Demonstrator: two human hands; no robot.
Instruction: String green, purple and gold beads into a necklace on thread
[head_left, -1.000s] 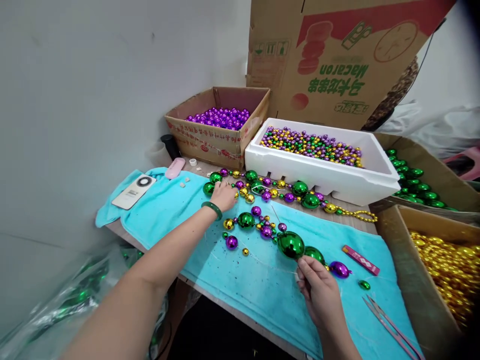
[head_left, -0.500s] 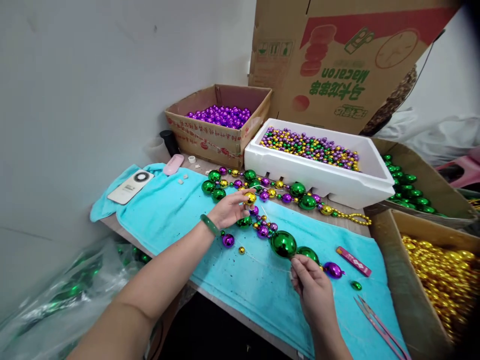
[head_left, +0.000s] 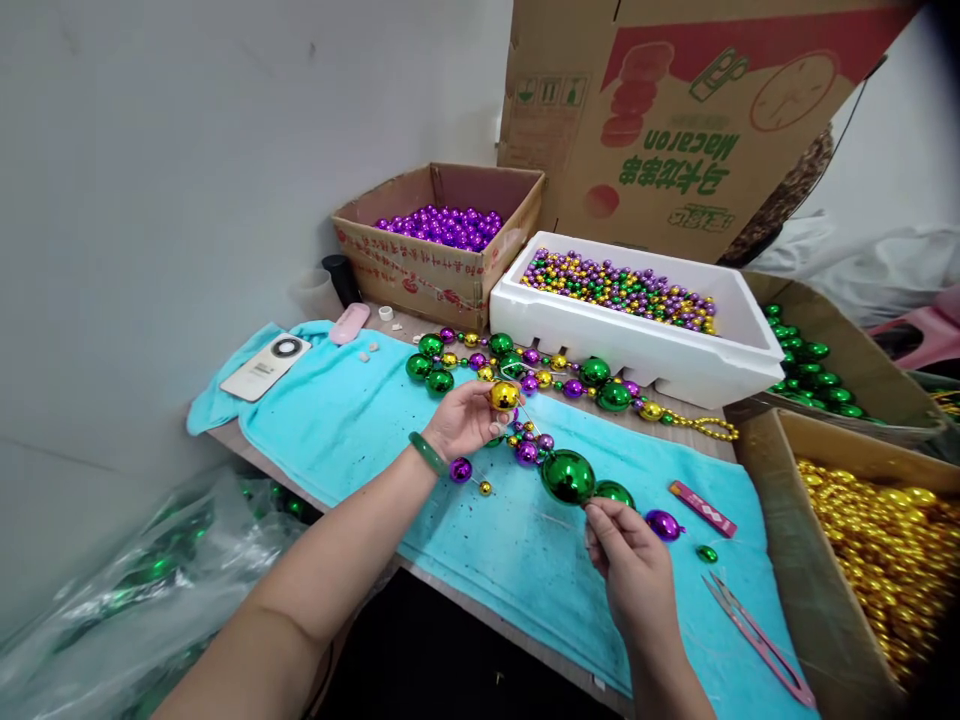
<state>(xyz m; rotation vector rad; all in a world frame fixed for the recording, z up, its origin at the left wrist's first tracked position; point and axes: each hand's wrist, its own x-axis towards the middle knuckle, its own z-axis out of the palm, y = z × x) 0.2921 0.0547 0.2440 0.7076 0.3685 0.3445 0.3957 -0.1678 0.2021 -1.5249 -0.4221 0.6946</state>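
My left hand (head_left: 463, 418), with a green bangle at the wrist, pinches a shiny gold bead (head_left: 505, 397) between thumb and fingertips. A thin needle-like piece (head_left: 529, 416) slants down just right of that bead. My right hand (head_left: 631, 553) is closed at the lower edge of a large green bead (head_left: 568, 477); any thread in its fingertips is too fine to make out. Small mixed beads and a purple bead (head_left: 526, 453) adjoin the large one on its left. Partly behind my right hand lie another green bead (head_left: 615, 493) and a purple bead (head_left: 663, 525).
A finished-looking bead string (head_left: 574, 388) runs along the back of the turquoise towel (head_left: 337, 430). Behind stand a white foam box (head_left: 637, 355) and a cardboard box (head_left: 409, 275) of beads. Pink thread snips (head_left: 761, 640), a gold-bead box (head_left: 817, 580) and a phone (head_left: 266, 368) flank my hands.
My left hand has lifted the gold bead slightly and moved it a little right, so more of it shows. My right hand keeps its pinch at the large green bead, nearly in place.
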